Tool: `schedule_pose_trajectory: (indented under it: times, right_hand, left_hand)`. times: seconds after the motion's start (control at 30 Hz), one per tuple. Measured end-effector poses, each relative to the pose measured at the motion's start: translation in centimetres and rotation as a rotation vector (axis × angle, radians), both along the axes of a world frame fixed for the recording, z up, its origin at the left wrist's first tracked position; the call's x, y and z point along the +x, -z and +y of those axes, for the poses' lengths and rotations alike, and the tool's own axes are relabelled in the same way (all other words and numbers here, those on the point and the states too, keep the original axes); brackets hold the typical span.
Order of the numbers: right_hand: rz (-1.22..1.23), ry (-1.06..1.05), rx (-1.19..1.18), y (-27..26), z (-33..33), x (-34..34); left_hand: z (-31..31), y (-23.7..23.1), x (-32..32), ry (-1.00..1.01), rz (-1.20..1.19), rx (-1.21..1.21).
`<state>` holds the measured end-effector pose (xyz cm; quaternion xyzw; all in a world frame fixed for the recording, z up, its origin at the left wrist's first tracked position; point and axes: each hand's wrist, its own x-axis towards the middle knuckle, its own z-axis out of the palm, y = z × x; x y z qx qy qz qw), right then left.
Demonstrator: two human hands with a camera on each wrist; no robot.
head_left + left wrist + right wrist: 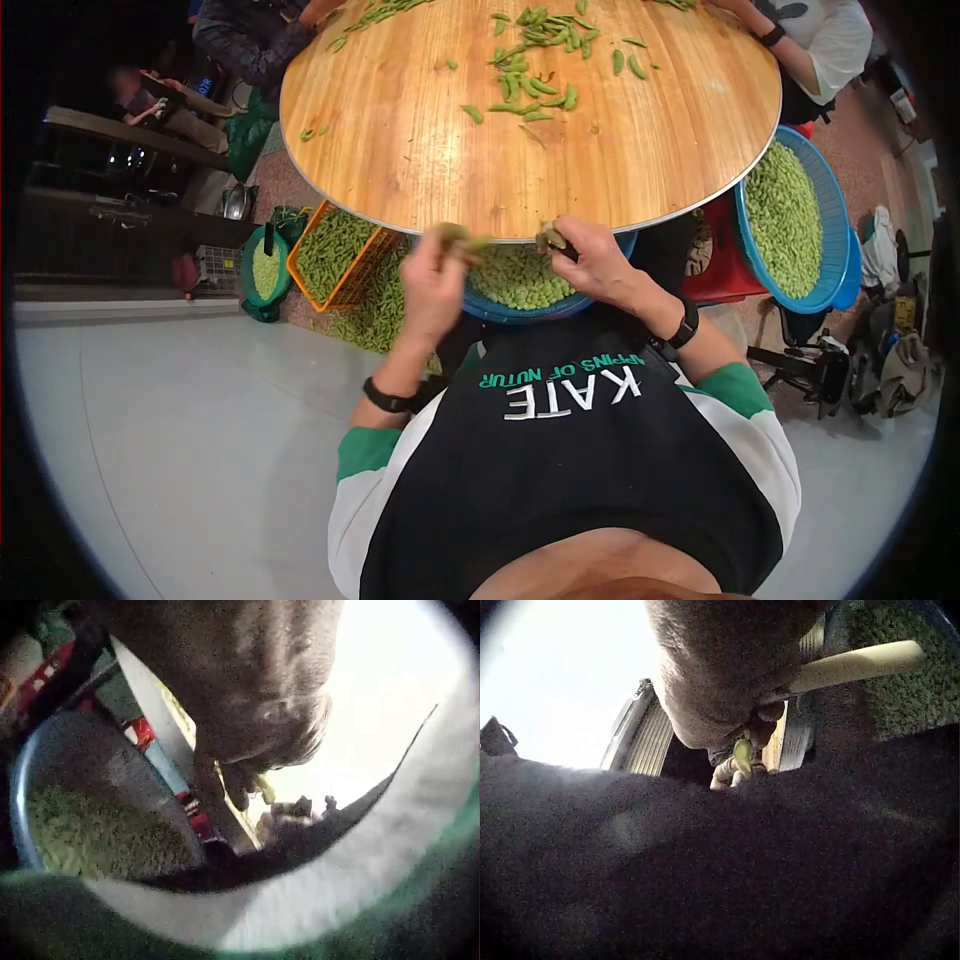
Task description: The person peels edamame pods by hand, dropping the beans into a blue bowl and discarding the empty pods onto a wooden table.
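Observation:
My left hand [432, 285], blurred, grips a green soybean pod [478, 243] that juts from its fingertips toward the right hand. The left wrist view shows this pod [264, 787] at the fingertips too. My right hand [595, 262] has curled fingers and pinches a small greenish-brown piece [548, 237] at the table edge; I cannot tell exactly what it is. Both hands are apart, over a blue basin [510, 314] of shelled green beans [525, 285]. In the right wrist view, a pod [742, 756] shows by the fingertips, above the dark shirt.
The round wooden table [400, 150] bears a scatter of pods [530, 85]. An orange crate [318, 290] of pods stands at left, near loose pods [390, 315] and a green tub [265, 275]. Another blue basin [828, 205] of beans is at right. Other people's arms [800, 70] reach the far side.

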<state>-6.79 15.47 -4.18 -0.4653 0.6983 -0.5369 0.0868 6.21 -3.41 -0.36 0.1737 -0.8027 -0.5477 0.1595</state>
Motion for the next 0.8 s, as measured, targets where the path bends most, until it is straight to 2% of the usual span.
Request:
schedule_pose_trajectory:
  times: [0.03, 0.1, 0.13, 0.2, 0.27, 0.33, 0.43, 0.5, 0.57, 0.63, 0.67, 0.7, 0.73, 0.8]
  right_hand:
    - [-0.003, -0.001, 0.003, 0.1, 0.2, -0.1]
    - [0.063, -0.232, 0.058, 0.4, 0.2, -0.2]
    - [0.167, -0.249, 0.023, 0.9, 0.0, -0.1]
    - [0.153, -0.249, -0.009, 1.1, -0.2, 0.0]
    - [0.143, -0.246, -0.036, 1.0, -0.3, 0.1]
    - [0.078, -0.247, 0.010, 0.6, 0.0, 0.1]
    - [-0.027, -0.220, 0.088, -0.4, 0.6, 0.1]
    - [-0.087, -0.195, 0.087, 0.1, 1.1, -0.1]
    - [-0.154, -0.173, 0.084, 0.4, 1.4, -0.1]
    - [-0.443, -0.156, -0.016, -0.4, 1.3, 0.0]
    - [-0.775, -0.069, 0.018, -1.3, 1.5, -0.3]
    - [-0.775, -0.069, 0.020, -1.6, 1.4, -0.8]
    - [-0.876, -0.042, -0.105, -1.7, 1.3, -1.1]
    - [-1.005, 0.014, -0.275, -1.2, 1.0, -1.7]
  left_hand:
    - [-1.7, -1.3, 0.1, -0.098, -0.058, -0.219]
    - [-6.7, -1.6, -0.2, -0.183, -0.112, -0.955]
    - [-7.8, -1.5, -1.1, -0.182, -0.118, -0.957]
    - [-9.5, -1.5, -3.7, -0.190, 0.068, -1.317]
    - [-8.5, -1.5, -7.1, -0.038, 0.111, -0.964]
    - [-7.5, -1.4, -11.3, 0.147, 0.142, -0.753]
    - [-7.3, 1.6, -17.5, 0.192, 0.179, -0.768]
    - [-7.5, 3.5, -20.2, 0.205, 0.361, -1.027]
    - [-8.1, 4.6, -21.2, 0.215, 0.343, -1.035]
    - [-7.4, 4.2, -20.5, 0.223, 0.313, -1.041]
    - [-6.9, 4.2, -19.7, 0.226, 0.235, -0.861]
    - [-6.1, 3.1, -18.8, 0.227, 0.161, -0.683]
    - [-5.2, 1.8, -17.6, 0.227, 0.159, -0.680]
    - [-3.2, -0.6, -14.6, 0.382, -0.044, 0.207]
